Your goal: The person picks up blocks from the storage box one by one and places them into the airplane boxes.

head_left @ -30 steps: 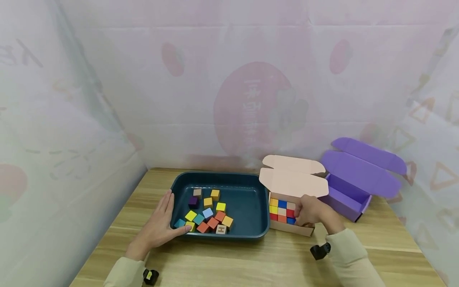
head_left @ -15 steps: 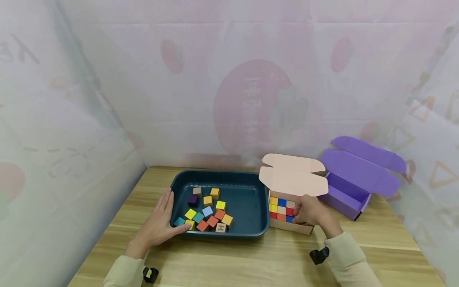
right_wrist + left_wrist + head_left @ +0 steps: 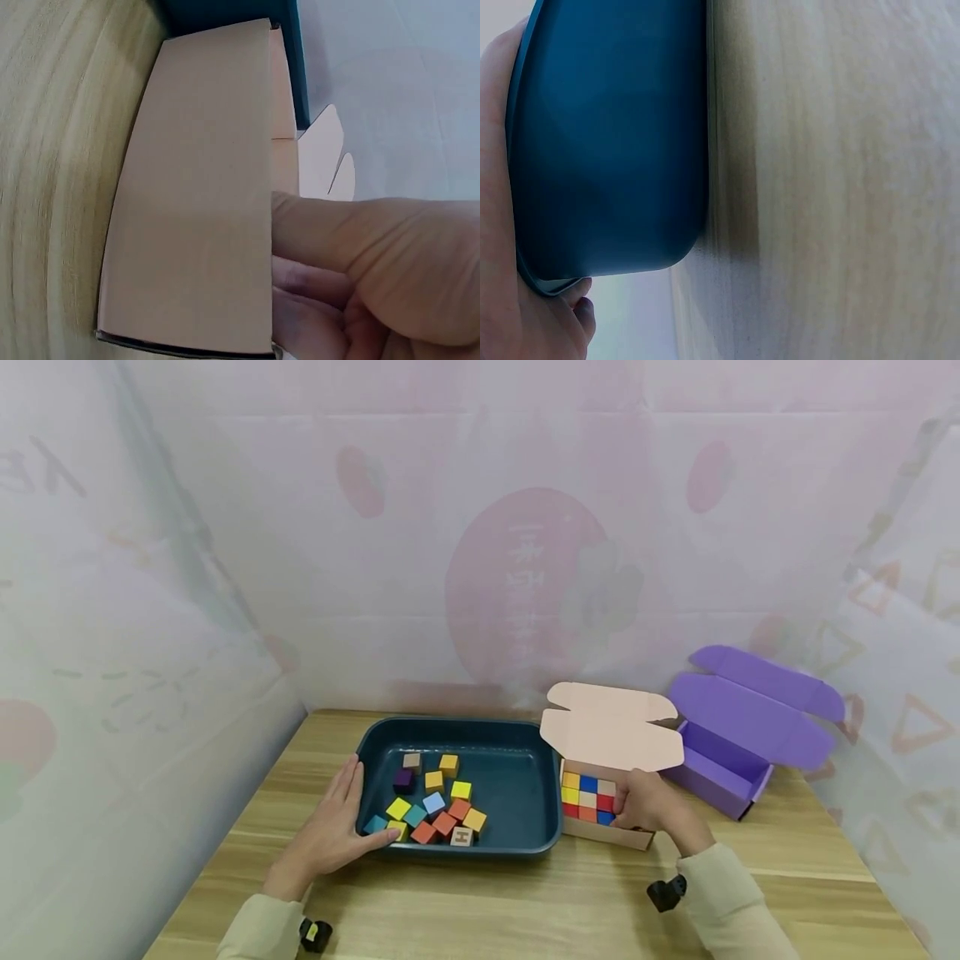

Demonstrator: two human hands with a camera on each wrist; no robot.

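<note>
My left hand rests on the near left corner of a dark teal tray, fingers extended along its left side and thumb over the front rim. Inside the tray lie loose wooden cubes: yellow, orange, red, teal, light blue, dark purple, and one marked H. My right hand dips into an open peach cardboard box, fingers bent beside rows of colored cubes. In the right wrist view the box's front wall hides the fingertips; I cannot tell whether they hold a cube.
An open purple box stands behind and to the right of the peach box, its lid folded back. The peach box sits right beside the tray's right end. A printed cloth backs the wooden table.
My right fingertips shift slightly down and left within the peach box. My left hand, the tray and its cubes stay in place.
</note>
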